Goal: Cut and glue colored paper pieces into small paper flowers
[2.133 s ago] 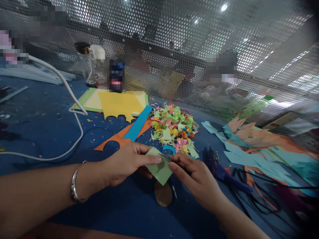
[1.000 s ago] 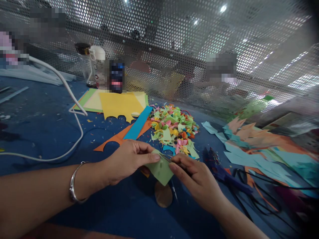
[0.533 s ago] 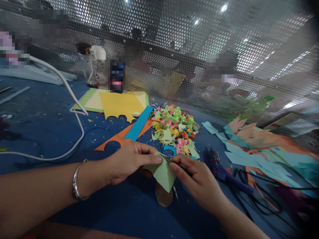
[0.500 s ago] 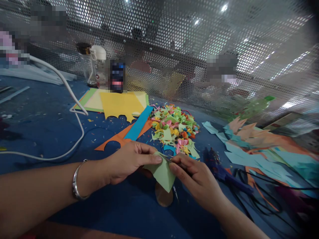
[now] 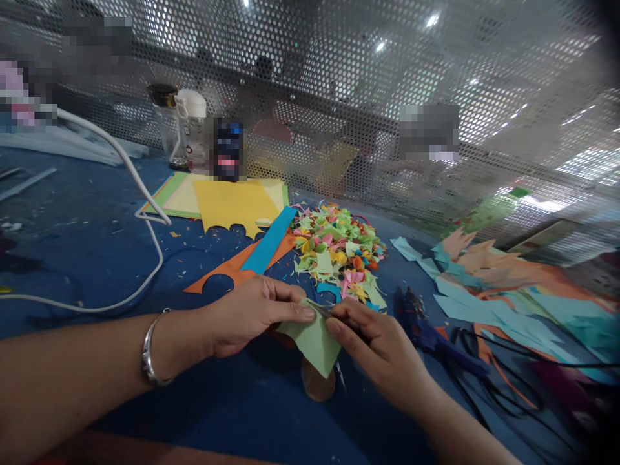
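Note:
My left hand (image 5: 252,316), a silver bangle on its wrist, pinches a light green paper piece (image 5: 314,339) just above the blue table. My right hand (image 5: 375,345) is closed on a thin metal tool, apparently small scissors (image 5: 323,311), whose tip meets the paper's upper edge. Under the paper lies a brown round disc (image 5: 317,384). Behind my hands sits a heap of small folded coloured paper bits (image 5: 339,248).
Yellow and green sheets (image 5: 232,200), an orange strip (image 5: 227,271) and a blue strip (image 5: 268,239) lie to the back left. A white cable (image 5: 145,206) loops on the left. A blue glue gun (image 5: 426,329) and paper offcuts (image 5: 508,290) lie on the right. Bottles (image 5: 186,126) stand by the mesh wall.
The green paper has turned a little between my fingers, its lower point now hanging further down and right. Both hands stay in nearly the same place.

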### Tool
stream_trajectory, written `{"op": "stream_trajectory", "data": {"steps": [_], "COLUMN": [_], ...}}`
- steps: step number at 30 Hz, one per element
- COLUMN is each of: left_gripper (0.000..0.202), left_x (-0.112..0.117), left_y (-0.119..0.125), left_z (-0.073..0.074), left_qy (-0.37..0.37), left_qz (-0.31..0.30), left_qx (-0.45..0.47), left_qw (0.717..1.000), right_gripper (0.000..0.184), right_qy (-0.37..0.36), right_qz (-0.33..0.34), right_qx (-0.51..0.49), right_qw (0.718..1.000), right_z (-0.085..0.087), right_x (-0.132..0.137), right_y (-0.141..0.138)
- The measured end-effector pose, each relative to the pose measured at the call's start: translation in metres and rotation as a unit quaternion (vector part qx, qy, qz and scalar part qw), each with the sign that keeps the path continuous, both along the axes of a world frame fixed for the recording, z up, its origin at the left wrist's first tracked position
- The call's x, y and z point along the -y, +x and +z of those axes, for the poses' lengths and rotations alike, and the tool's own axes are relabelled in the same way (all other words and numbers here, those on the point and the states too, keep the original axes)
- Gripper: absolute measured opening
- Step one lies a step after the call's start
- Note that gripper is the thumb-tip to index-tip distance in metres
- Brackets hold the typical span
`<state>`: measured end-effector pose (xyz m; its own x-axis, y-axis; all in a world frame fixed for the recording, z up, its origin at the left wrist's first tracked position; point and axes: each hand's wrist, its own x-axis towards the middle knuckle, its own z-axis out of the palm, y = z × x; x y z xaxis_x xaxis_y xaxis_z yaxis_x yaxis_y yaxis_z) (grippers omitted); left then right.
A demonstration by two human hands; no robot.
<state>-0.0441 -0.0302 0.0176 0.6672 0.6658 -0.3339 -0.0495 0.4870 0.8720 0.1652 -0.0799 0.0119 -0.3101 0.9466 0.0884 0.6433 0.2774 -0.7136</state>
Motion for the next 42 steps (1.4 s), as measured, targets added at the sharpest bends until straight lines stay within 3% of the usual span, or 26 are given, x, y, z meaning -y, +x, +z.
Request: {"op": "stream_trajectory", "data": {"steps": [16, 42], "left_gripper": [0.03, 0.032], "left_x": [-0.0038, -0.0046], "left_y": [-0.0045, -0.0022], "left_z": [-0.0004, 0.0018], "left_qy": [-0.028, -0.031], "left_qz": [-0.036, -0.028], "left_qx": [-0.004, -0.024], "left_qw": [0.999, 0.999], "right_gripper": [0.034, 0.028], "right_qy": [-0.007, 0.009], "right_qz": [0.01, 0.002], "right_qx": [-0.003, 0.001], "right_qw": [1.0, 1.0], "right_z": [-0.0028, -0.0047], "right_x": [0.0012, -0.0001], "right_y": [0.0005, -0.001]}}
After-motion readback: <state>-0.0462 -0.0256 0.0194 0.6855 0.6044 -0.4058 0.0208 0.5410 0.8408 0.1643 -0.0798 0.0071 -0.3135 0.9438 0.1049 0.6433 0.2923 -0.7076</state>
